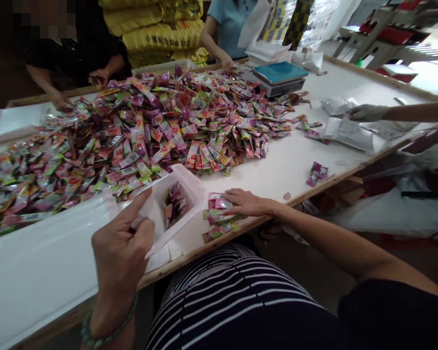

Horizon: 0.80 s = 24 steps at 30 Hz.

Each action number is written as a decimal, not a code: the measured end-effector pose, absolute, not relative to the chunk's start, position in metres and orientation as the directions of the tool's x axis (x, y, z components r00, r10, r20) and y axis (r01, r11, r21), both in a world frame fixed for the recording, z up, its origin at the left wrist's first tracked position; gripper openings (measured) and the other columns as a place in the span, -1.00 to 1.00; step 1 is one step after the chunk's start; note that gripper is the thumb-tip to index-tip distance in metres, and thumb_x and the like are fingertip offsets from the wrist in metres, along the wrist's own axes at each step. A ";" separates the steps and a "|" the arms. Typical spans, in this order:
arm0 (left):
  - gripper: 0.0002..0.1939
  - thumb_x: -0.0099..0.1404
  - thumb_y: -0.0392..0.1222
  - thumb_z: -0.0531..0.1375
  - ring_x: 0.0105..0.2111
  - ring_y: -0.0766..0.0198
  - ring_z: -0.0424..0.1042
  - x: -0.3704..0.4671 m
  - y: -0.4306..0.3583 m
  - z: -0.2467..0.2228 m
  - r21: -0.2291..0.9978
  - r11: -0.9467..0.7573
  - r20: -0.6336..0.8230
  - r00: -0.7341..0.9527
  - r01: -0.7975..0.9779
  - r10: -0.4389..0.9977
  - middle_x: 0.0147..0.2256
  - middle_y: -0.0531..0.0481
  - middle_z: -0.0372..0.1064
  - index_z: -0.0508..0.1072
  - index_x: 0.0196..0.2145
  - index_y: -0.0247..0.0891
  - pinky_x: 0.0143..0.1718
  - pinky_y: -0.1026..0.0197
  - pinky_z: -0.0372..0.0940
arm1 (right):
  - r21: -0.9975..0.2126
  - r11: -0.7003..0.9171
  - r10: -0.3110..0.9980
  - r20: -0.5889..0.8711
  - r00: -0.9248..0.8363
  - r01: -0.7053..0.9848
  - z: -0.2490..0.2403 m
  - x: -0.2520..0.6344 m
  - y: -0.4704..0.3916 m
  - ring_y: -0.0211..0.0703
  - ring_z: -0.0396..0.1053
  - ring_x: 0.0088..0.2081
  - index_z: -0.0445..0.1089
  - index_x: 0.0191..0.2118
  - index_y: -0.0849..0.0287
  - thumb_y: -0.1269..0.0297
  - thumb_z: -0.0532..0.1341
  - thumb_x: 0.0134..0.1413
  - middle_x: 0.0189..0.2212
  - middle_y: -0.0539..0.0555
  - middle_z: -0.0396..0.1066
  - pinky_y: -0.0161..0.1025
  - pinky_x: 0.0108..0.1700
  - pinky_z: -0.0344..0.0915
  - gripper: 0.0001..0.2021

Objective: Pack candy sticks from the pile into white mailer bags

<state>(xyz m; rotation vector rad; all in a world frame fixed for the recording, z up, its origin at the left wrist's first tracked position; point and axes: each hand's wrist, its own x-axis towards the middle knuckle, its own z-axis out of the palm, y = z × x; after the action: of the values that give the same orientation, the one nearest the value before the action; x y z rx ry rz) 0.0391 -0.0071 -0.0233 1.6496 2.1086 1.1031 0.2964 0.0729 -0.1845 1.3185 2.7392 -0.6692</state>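
My left hand [122, 245] is closed on the near-left edge of a white plastic bag [191, 184], its index finger stretched along the side. The bag's mouth gapes toward me, and several small sachets [174, 206] show inside. Just right of the bag, my right hand [248, 202] lies with fingers extended over a short row of pink and green sachets [219, 217] near the table edge. Those fingers touch the top of the row; their undersides are hidden. Behind the bag spreads a large heap of colourful sachets [160, 121].
A stack of flat white bags [51, 262] lies at left. Purple sachets [317, 173] sit to the right. Farther back stands a scale with a blue top [280, 72]. Co-workers' hands reach in, one gloved [368, 113] beside filled white bags [352, 133]. A wooden rim [295, 200] edges the table.
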 end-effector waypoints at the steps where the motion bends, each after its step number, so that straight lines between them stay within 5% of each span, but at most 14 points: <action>1: -0.53 0.12 -0.25 0.11 -0.72 0.46 0.10 0.041 -0.005 -0.025 0.610 -0.005 0.340 -0.256 0.793 0.905 -0.61 0.14 0.42 0.53 -0.01 -0.23 -0.67 0.38 0.09 | -0.361 0.545 0.747 -0.199 -0.634 0.757 -0.185 0.291 0.063 0.17 0.12 0.20 0.18 0.26 0.07 -0.14 0.11 0.16 0.23 0.24 0.18 0.04 0.12 0.14 -0.36; 5: -0.54 0.20 -0.37 0.02 -0.29 0.20 0.54 0.049 0.003 -0.030 0.219 -0.282 0.534 0.127 0.934 0.836 -0.14 -0.15 0.56 0.52 0.00 -0.32 -0.28 0.21 0.40 | -0.284 0.531 0.796 -0.157 -0.585 0.798 -0.185 0.267 0.037 0.31 0.09 0.19 0.12 0.29 0.06 -0.30 0.08 0.08 0.22 0.32 0.16 0.21 0.12 0.07 -0.23; 9: -0.53 0.28 -0.36 0.00 -0.14 0.04 0.54 0.056 0.003 -0.036 0.040 -0.217 0.427 0.180 0.975 0.886 0.00 -0.21 0.48 0.43 0.11 -0.33 -0.37 0.13 0.42 | -0.269 0.590 0.763 -0.123 -0.635 0.761 -0.184 0.270 0.038 0.15 0.19 0.09 0.13 0.28 0.09 -0.03 0.13 0.19 0.13 0.28 0.26 0.04 0.06 0.18 -0.40; 13: -0.49 0.28 -0.38 -0.01 -0.29 0.05 0.56 0.071 0.005 -0.048 -0.006 -0.108 0.183 0.107 0.994 0.977 0.17 -0.21 0.30 0.36 0.16 -0.31 -0.48 0.13 0.40 | -0.301 0.501 0.840 -0.055 -0.539 0.811 -0.192 0.292 0.052 0.02 0.28 0.00 0.08 0.31 0.25 0.31 0.12 0.15 0.03 0.26 0.36 -0.10 0.06 0.22 -0.40; 20: -0.43 0.25 -0.42 -0.02 -0.21 0.00 0.55 0.095 0.024 -0.071 0.096 -0.156 0.012 0.156 0.983 0.988 0.23 -0.27 0.20 0.26 0.22 -0.33 -0.26 0.03 0.46 | -0.519 0.144 0.987 0.018 -0.158 0.843 -0.206 0.315 0.072 -0.07 0.40 -0.05 0.19 0.25 0.12 0.33 0.12 0.11 0.01 0.10 0.45 -0.19 0.01 0.30 -0.45; 24: -0.43 0.24 -0.42 0.00 -0.13 0.04 0.53 0.092 0.028 -0.077 0.139 -0.155 0.015 0.155 0.978 0.988 0.23 -0.22 0.22 0.26 0.21 -0.32 -0.15 0.09 0.43 | -0.433 0.404 0.892 -0.007 -0.451 0.806 -0.199 0.318 0.069 0.04 0.25 0.12 0.10 0.32 0.16 0.11 0.13 0.19 0.16 0.23 0.28 -0.06 0.12 0.21 -0.39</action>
<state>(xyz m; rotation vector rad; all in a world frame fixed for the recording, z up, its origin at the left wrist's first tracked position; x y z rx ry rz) 0.0922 0.0275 -0.0773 2.3121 1.9758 0.1548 0.3182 0.0685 -0.1994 1.7342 2.8147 -0.6467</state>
